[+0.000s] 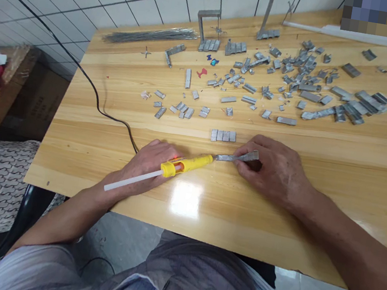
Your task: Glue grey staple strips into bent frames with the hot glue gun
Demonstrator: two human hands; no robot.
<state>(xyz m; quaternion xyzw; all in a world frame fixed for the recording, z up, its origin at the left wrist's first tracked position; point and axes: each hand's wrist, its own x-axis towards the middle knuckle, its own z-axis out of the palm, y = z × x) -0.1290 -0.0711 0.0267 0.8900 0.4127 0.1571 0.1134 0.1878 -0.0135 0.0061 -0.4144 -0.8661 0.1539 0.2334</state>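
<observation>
A yellow glue gun (pixel 196 164) with a white glue stick (pixel 132 180) out of its back is held in my left hand (pixel 152 160), whose fingers are mostly hidden behind it. Its nozzle meets the left end of a grey strip piece (pixel 226 158). My right hand (pixel 272 170) pinches that piece near its right end between thumb and fingers, just above the wooden table. A short row of grey blocks (pixel 223 135) lies just behind the piece, not touched by either hand.
Many grey scraps (pixel 301 66) cover the back right of the table (pixel 85 157). Small grey frames (pixel 209 15) and a bundle of thin rods (pixel 152 35) are near the tiled wall. A black cord (pixel 89 80) runs to the left hand.
</observation>
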